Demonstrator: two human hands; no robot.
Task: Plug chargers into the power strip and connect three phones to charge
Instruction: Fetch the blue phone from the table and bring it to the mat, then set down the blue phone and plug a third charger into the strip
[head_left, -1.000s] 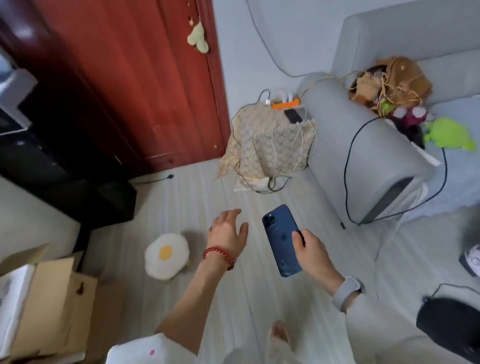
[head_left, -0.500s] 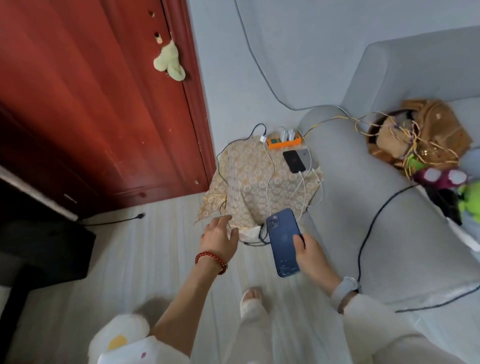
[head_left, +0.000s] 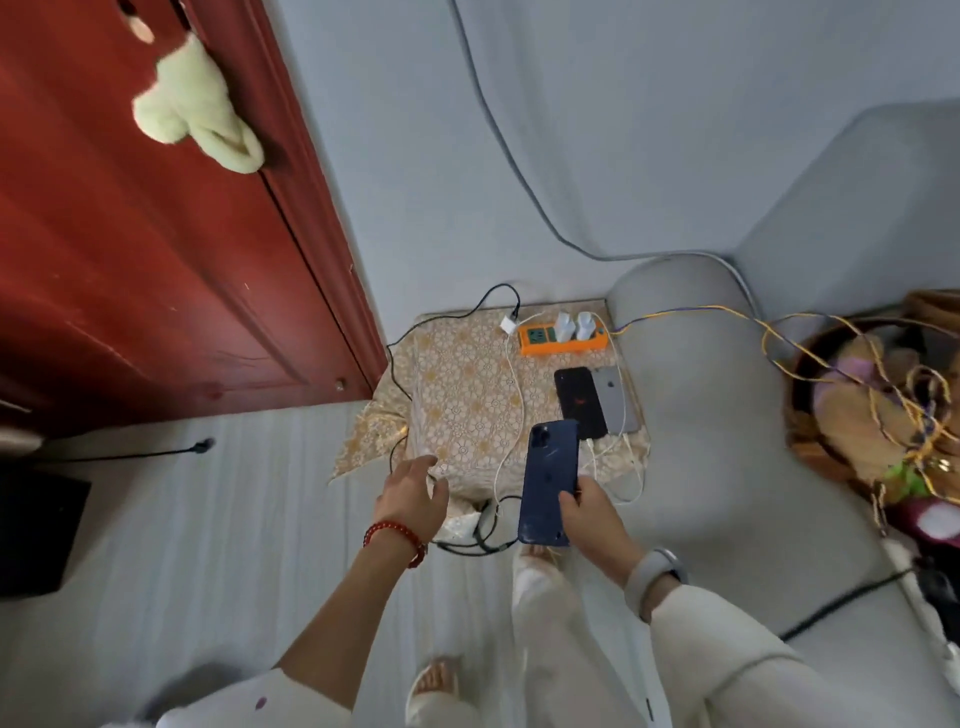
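right hand (head_left: 597, 519) grips the blue phone (head_left: 549, 480), back up, over the cloth-covered stand (head_left: 457, 405). left hand (head_left: 413, 493) hangs open, empty. orange strip (head_left: 563, 340) with two chargers (head_left: 574, 325), black phone (head_left: 579, 402), grey phone (head_left: 615, 400) lie there, between red door (head_left: 156, 270) and grey sofa (head_left: 727, 441).

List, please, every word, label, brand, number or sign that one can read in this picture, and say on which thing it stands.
No text can be read.
Grey phone: a small logo mark on its back, no letters.
Black phone: a faint red mark, too blurred to read.
Blue phone in the right hand: no legible writing.
Orange power strip: any markings too small to read.
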